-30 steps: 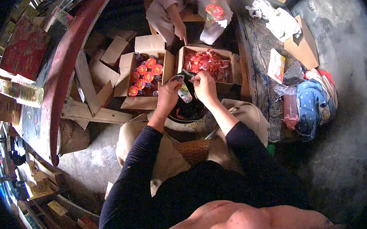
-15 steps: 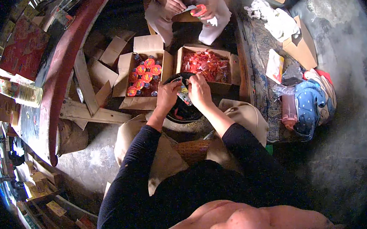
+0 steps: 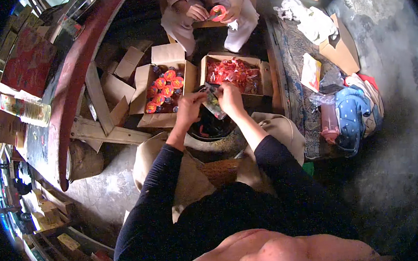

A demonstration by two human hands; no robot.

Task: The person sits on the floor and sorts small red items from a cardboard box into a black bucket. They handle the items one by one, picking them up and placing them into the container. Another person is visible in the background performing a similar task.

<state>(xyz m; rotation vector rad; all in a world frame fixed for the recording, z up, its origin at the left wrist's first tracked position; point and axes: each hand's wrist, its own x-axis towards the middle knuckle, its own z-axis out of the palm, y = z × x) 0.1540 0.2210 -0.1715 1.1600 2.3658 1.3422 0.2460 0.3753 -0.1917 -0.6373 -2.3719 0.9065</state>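
My left hand (image 3: 188,108) pinches the left edge of a small, flat, dark printed plastic piece (image 3: 214,106), perhaps a wrapper or pouch. On its other side, my right hand (image 3: 231,99) grips the right edge, so the piece is stretched between both hands. It hangs over a black basin (image 3: 204,130) between my knees; dark contents and a bit of red show inside. Just beyond stand two cardboard boxes. The left box (image 3: 140,87) holds several round items with red-orange tops. In the right box (image 3: 266,79) lies a heap of shiny red strips (image 3: 231,71).
Opposite me sits another person, whose hands (image 3: 198,12) hold a red ring-like item (image 3: 218,13). A long wooden table (image 3: 74,77) runs along my left. To my right, a patterned bench (image 3: 293,40) bears white cloth (image 3: 311,22), a pink bottle (image 3: 329,121) and a blue dotted cloth (image 3: 352,109).
The plastic piece is now spread flatter and wider between my hands, which have stayed over the basin. Across from me, the other person's hands and red item have moved slightly.
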